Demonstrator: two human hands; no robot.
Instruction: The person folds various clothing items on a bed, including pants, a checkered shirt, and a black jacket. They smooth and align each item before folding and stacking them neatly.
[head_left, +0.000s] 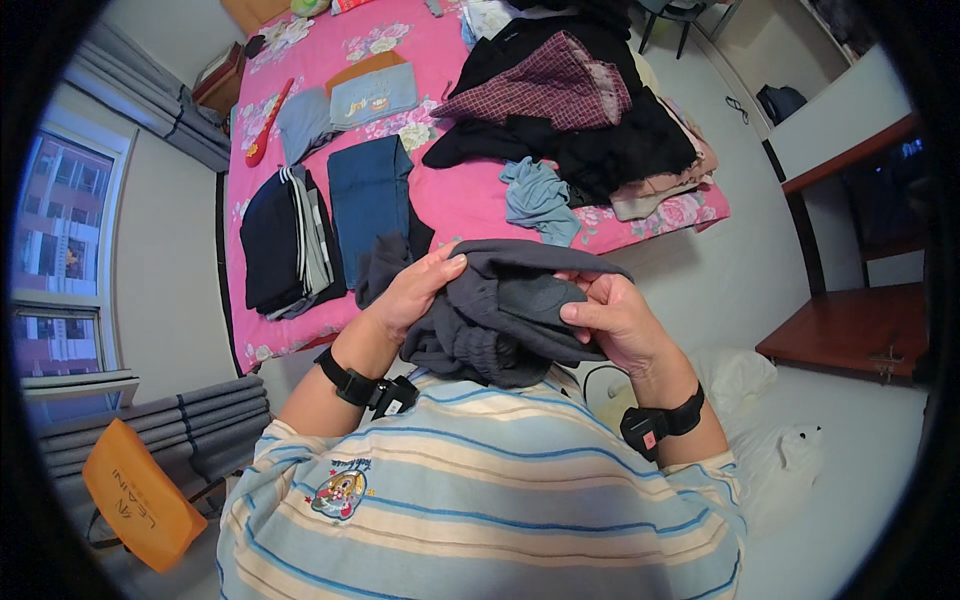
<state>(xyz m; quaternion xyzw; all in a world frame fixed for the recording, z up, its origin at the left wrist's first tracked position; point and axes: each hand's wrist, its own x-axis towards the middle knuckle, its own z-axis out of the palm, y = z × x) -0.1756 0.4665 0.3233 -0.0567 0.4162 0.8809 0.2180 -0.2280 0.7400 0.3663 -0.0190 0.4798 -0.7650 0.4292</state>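
A dark grey garment (480, 330) with a gathered, elastic-looking part is bunched between my two hands, close in front of my chest. My left hand (420, 289) grips its upper left edge, thumb on top. At the right, my right hand (611, 315) pinches the cloth by an opening, where a lighter inner side shows. Part of the garment hangs down to the left, over the bed's near edge in the picture. Beyond it lie folded blue trousers (367, 187) and a stack of folded dark clothes (281, 240). Which garment I hold cannot be told.
A pink floral bed (457, 199) stands ahead, bearing a heap of black clothes (517, 75), a crumpled light blue cloth (540, 199) and a red long-handled object (268, 127). An orange bag (139, 495) is at lower left. A white plush toy (780, 465) lies right, near a wooden cabinet (855, 330).
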